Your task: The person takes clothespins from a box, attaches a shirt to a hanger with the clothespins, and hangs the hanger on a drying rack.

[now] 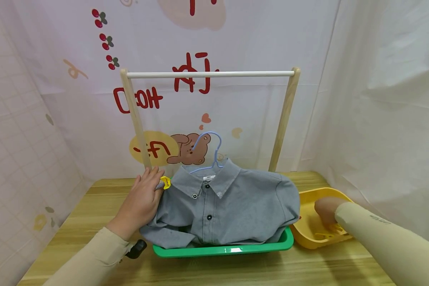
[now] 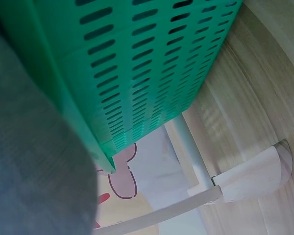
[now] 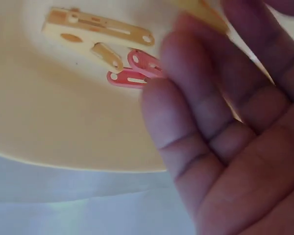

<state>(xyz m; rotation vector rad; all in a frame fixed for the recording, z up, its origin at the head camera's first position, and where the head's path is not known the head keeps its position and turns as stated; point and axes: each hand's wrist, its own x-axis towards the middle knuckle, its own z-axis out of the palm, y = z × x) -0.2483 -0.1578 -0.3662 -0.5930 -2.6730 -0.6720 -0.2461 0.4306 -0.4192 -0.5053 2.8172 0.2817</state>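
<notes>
A grey button-up shirt [image 1: 250, 206] lies over a green basket [image 1: 221, 251], with a blue hanger [image 1: 216, 149] inside its collar. My left hand [image 1: 139, 200] rests on the shirt's left shoulder, fingers extended beside a yellow clip [image 1: 166, 182]. In the left wrist view only the shirt [image 2: 39, 147] and the slotted basket [image 2: 132, 73] show, not the hand. Inside a yellow bin [image 1: 304, 222] is my right hand [image 1: 327, 210]. Its bent fingers [image 3: 169, 112] are close to a yellow clothespin [image 3: 198, 11]; whether they pinch it is hidden. Yellow [image 3: 98, 36] and pink clothespins [image 3: 127, 78] lie nearby.
Behind the basket stands a rack with a white rail [image 1: 211, 74] and wooden posts [image 1: 284, 119]. A black object [image 1: 136, 249] is by the left wrist. The wooden table [image 1: 82, 222] meets patterned white curtains [image 1: 254, 127] at the back.
</notes>
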